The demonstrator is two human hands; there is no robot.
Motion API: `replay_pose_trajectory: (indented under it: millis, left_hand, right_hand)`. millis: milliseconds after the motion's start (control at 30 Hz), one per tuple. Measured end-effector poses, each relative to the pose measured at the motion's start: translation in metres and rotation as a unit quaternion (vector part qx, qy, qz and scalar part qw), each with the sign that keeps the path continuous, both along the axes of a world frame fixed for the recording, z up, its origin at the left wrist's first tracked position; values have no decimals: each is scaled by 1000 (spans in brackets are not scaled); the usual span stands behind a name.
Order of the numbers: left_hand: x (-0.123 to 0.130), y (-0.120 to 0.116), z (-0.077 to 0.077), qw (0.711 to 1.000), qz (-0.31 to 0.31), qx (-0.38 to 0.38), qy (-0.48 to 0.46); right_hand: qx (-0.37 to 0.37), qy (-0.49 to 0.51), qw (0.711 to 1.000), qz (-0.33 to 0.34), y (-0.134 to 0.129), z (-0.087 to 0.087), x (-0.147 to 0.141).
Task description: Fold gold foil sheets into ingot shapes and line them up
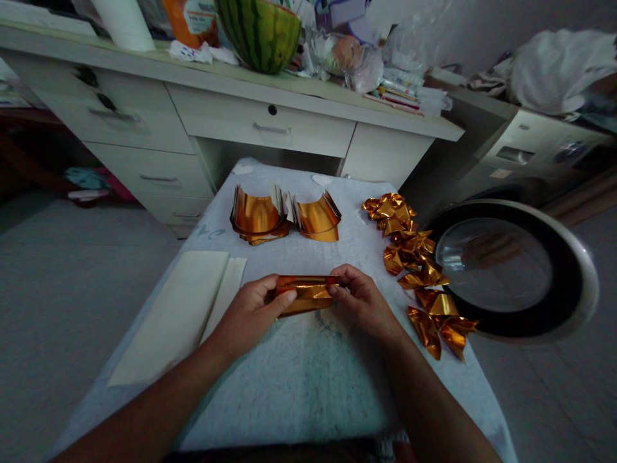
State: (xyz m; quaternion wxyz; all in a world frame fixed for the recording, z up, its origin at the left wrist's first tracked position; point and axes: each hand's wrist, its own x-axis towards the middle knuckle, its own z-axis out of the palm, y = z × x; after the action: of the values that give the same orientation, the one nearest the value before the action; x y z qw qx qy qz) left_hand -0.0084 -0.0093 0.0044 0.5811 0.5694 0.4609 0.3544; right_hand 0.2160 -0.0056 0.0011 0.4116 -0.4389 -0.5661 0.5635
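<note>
A sheet of shiny orange-gold foil paper, partly rolled or folded along its far edge, is stretched between my hands above the cloth-covered table. My left hand pinches its left end, thumb on top. At the right end, my right hand grips it between thumb and fingers. Beyond them lie two curved stacks of the same foil paper, a left stack and a right stack. Folded gold foil pieces run in a loose row down the table's right side.
White paper sheets lie on the table's left. Behind is a white desk bearing a cut watermelon, a paper roll and plastic bags. An open washing machine door stands close to the table's right edge.
</note>
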Motion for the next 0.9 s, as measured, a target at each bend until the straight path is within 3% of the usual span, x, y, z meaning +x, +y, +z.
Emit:
replay_pose_trajectory:
  millis: [133, 267, 467, 900]
  left_hand:
    - [5, 0, 0, 990, 7, -90, -105]
    - [6, 0, 1, 987, 23, -115, -108]
    - [4, 1, -2, 997, 57, -59, -10]
    - [4, 4, -1, 992, 105, -37, -61]
  right_hand:
    - [-51, 86, 995, 12, -2, -2, -4]
    - [-67, 115, 991, 12, -2, -3, -9]
    - [-62, 61, 996, -16, 0, -7, -13]
    - [-83, 47, 995, -36, 0, -7, -7]
